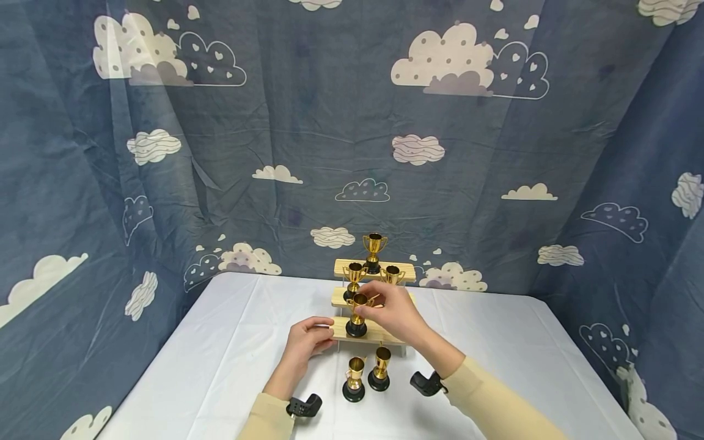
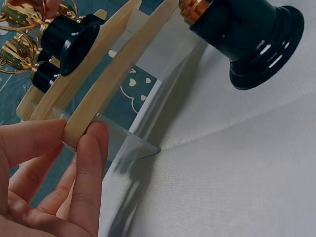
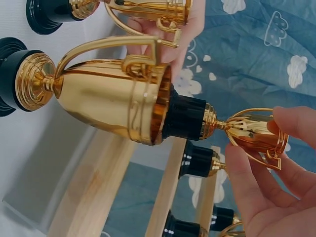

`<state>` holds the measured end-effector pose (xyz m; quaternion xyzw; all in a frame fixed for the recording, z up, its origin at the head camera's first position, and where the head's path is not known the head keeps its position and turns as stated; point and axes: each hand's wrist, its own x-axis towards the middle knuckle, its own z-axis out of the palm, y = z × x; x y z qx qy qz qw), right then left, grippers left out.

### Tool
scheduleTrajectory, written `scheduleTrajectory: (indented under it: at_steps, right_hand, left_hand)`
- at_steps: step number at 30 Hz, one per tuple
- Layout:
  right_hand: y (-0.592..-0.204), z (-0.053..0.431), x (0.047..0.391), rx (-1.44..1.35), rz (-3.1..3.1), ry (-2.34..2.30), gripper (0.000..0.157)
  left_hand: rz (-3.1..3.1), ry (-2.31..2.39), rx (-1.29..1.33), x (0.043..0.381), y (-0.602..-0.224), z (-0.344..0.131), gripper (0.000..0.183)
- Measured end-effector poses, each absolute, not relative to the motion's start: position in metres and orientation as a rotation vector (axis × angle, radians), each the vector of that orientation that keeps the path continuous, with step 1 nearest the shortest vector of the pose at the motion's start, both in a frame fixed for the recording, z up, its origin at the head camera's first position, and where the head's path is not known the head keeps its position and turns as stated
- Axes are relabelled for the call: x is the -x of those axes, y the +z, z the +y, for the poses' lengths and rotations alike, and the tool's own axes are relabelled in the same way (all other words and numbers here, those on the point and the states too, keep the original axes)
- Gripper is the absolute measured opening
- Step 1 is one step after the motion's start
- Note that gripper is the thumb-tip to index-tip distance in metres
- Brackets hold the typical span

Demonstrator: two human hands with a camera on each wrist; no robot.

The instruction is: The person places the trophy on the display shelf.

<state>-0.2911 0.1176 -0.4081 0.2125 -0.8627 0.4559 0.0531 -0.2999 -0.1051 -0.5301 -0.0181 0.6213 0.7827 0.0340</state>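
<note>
My right hand pinches a small gold trophy cup by its bowl between thumb and fingers. Its black base appears over the lowest step of a three-step wooden display stand; whether it touches the wood I cannot tell. At the left end of that step, my left hand grips the plank between thumb and fingers. One trophy stands on the top step. Two more, a left one and a right one, are on the middle step, partly hidden by the right hand.
Two further trophies, one on the left and one on the right, stand upright on the white-covered table in front of the stand. Clear side panels support the steps. A dark blue cloud-patterned curtain surrounds the table.
</note>
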Motion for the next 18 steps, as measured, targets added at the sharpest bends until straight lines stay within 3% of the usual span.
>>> scheduleTrajectory:
  at_steps: [18]
  right_hand:
    - [-0.416, 0.106, 0.303, -0.640, -2.683, 1.336, 0.029]
  left_hand:
    - [1.901, 2.410, 0.047, 0.301, -0.531, -0.105, 0.026]
